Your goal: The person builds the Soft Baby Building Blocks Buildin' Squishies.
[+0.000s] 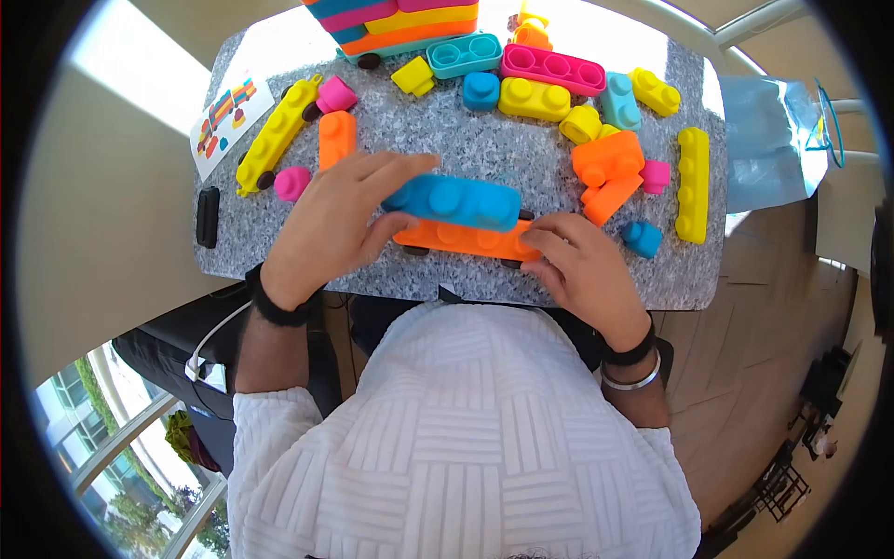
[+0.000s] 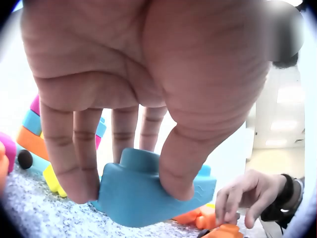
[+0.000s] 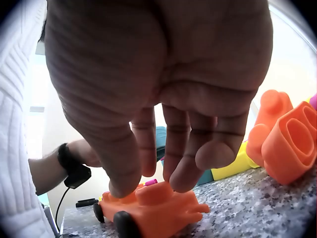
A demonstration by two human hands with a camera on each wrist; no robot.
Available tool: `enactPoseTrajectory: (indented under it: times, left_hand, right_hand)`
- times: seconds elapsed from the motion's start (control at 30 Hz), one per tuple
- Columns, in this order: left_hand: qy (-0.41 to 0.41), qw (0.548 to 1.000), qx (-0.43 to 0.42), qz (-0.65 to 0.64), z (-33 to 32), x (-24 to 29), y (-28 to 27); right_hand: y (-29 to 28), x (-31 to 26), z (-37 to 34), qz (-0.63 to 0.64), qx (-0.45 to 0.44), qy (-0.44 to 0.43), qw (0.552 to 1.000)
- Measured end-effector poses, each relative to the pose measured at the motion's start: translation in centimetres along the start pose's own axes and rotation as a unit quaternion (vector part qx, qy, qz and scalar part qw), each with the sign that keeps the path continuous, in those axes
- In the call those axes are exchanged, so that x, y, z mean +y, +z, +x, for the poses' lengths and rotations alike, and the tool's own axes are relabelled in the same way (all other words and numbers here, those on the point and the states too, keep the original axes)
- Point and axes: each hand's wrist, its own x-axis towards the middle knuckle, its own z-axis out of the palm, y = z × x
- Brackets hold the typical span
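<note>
A long blue block point(image 1: 452, 201) is gripped at its left end by the left hand point(image 1: 340, 219), thumb on the near side; the left wrist view shows the thumb and fingers around the block point(image 2: 143, 188). It is held above an orange wheeled base point(image 1: 461, 239) and overlaps its far edge in the head view. The right hand point(image 1: 587, 270) has its thumb and fingertips at the right end of that base. In the right wrist view, the fingers point(image 3: 181, 178) touch the top of the orange base point(image 3: 158, 213), which has dark wheels.
An orange block point(image 1: 337, 138), a pink block point(image 1: 292, 184) and a yellow wheeled base point(image 1: 279, 135) lie left. Orange blocks point(image 1: 607, 160) and a small blue block point(image 1: 641, 238) lie right. Several coloured blocks and a stacked wheeled build point(image 1: 400, 28) stand at the back.
</note>
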Motion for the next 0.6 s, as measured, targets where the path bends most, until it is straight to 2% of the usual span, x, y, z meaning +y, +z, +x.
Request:
enactPoseTrajectory:
  times: [0.1, 0.17, 0.33, 0.5, 0.6]
  left_hand:
    - [0.009, 0.999, -0.047, -0.018, -1.9, 0.8, 0.0]
    - [-0.032, 0.997, -0.063, 0.031, -2.8, 0.9, 0.7]
    - [-0.022, 0.999, -0.035, 0.014, -2.9, 1.2, 1.8]
    - [-0.014, 0.999, -0.03, 0.02, -2.5, 1.2, 3.7]
    - [-0.024, 0.997, -0.046, 0.06, -2.4, 1.6, 4.9]
  right_hand:
    - [0.2, 0.1, 0.2, 0.0, -0.001, 0.002, 1.0]
    - [0.2, 0.1, 0.4, -0.001, -0.011, 0.002, 1.0]
    - [0.4, -0.3, 0.7, -0.009, -0.008, -0.003, 1.0]
    - [0.4, -1.0, 0.8, 0.003, -0.054, 0.044, 0.998]
    - [0.8, -0.4, 0.4, -0.017, -0.052, 0.009, 0.998]
